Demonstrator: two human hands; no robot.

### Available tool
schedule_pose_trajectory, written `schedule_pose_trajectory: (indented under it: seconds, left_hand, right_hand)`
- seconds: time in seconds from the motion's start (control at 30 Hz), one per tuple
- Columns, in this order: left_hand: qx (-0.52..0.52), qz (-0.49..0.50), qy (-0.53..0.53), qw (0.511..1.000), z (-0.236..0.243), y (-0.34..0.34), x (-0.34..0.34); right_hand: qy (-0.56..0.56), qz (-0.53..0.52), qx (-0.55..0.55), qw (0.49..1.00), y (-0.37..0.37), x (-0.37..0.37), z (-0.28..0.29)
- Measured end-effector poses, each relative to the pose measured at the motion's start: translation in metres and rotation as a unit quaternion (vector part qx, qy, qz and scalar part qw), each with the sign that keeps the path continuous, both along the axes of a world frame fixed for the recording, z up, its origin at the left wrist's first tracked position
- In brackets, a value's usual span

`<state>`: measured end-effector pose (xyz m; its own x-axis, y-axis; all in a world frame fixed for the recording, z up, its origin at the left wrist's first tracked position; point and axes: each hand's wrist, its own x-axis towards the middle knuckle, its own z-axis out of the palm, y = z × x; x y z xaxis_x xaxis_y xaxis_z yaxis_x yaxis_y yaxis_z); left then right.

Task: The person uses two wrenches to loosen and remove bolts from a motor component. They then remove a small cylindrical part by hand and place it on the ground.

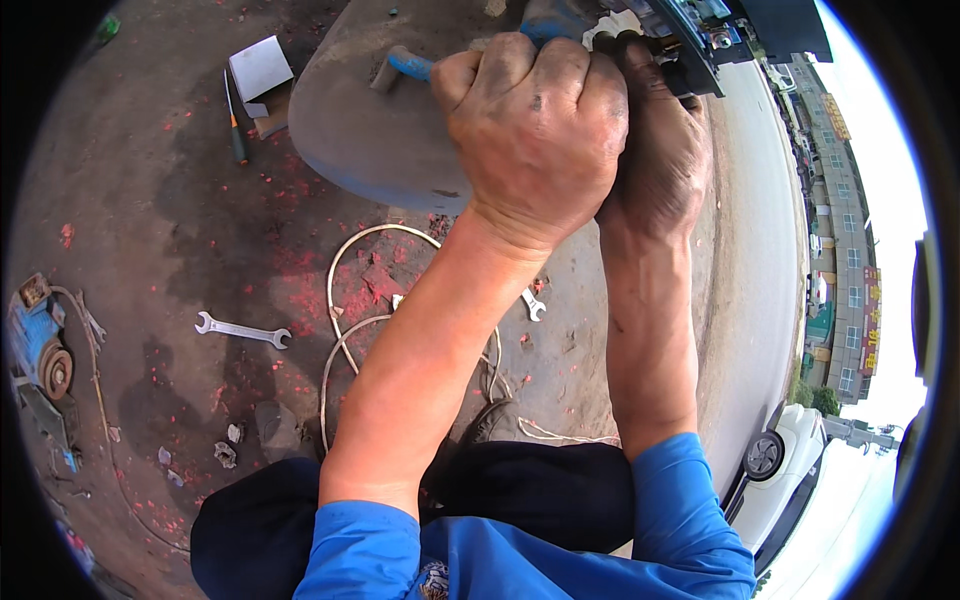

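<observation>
My left hand [530,130] is closed in a fist round a blue handle [408,62] at the top middle; the bare end of the handle sticks out left of my knuckles. My right hand [655,150], darkened with grime, is pressed beside it, fingers curled at the edge of a black metal assembly [700,45] with bolts; what they hold is hidden. A grey, scuffed curved surface [360,150] lies behind my hands. A pale crumpled piece [615,22] shows just above my fingers.
On the stained ground are an open-end wrench [243,330], another wrench [532,304], a screwdriver [237,135], paper [258,68], looped hoses [335,270] and a blue machine [45,350]. A road [750,250], a white car [790,480] and buildings [840,250] stand right.
</observation>
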<state>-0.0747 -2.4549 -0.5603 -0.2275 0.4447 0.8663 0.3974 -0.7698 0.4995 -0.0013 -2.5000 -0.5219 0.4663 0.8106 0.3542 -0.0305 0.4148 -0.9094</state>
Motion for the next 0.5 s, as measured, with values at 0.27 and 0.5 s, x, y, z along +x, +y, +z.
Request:
schedule_pose_trajectory:
  seconds: [0.27, 0.5]
  left_hand:
    - [0.009, 0.015, -0.003, 1.0, -0.0002, 0.0014, 0.0027]
    - [0.011, 0.027, -0.025, 0.999, -0.0009, 0.0014, 0.0035]
  right_hand:
    - [0.076, 0.058, 0.001, 0.995, -0.004, -0.007, 0.0036]
    - [0.147, 0.031, -0.017, 0.988, -0.0056, -0.0004, -0.001]
